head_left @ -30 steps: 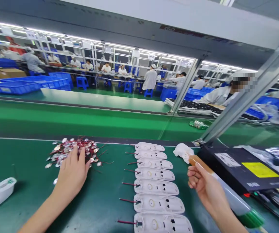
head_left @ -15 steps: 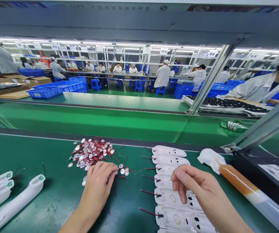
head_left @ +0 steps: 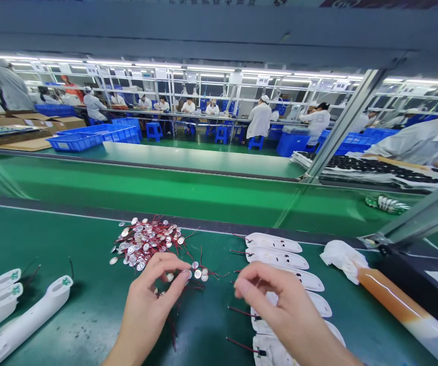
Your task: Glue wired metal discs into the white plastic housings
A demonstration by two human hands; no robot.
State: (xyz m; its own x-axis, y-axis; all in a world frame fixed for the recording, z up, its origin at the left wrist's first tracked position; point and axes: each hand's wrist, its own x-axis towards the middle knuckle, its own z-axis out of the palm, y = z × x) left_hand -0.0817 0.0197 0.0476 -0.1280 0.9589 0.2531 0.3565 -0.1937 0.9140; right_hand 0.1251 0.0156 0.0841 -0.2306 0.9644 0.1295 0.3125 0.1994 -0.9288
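My left hand (head_left: 153, 295) is over the near side of a heap of small round metal discs with red and black wires (head_left: 148, 241). Its thumb and forefinger pinch at the edge of one wired disc (head_left: 190, 274), beside a few loose discs (head_left: 204, 274). My right hand (head_left: 275, 300) hovers above a column of white elongated plastic shells (head_left: 274, 243), with its thumb and fingertips together. Whatever may be between those fingertips is too small to make out. Short red wires stick out from the shells' left ends, and my right hand hides several of them.
White curved handles (head_left: 31, 320) lie at left. A tube-shaped orange and white roll (head_left: 386, 295) and a black box (head_left: 420, 274) are at right. A metal post (head_left: 344, 122) rises beyond the bench. Blue crates (head_left: 77, 141) and several workers stand or sit further back.
My right hand has moved left and slightly down, toward the shells' wired ends. My left thumb has come up toward the forefinger at the disc. The whole view has shifted slightly.
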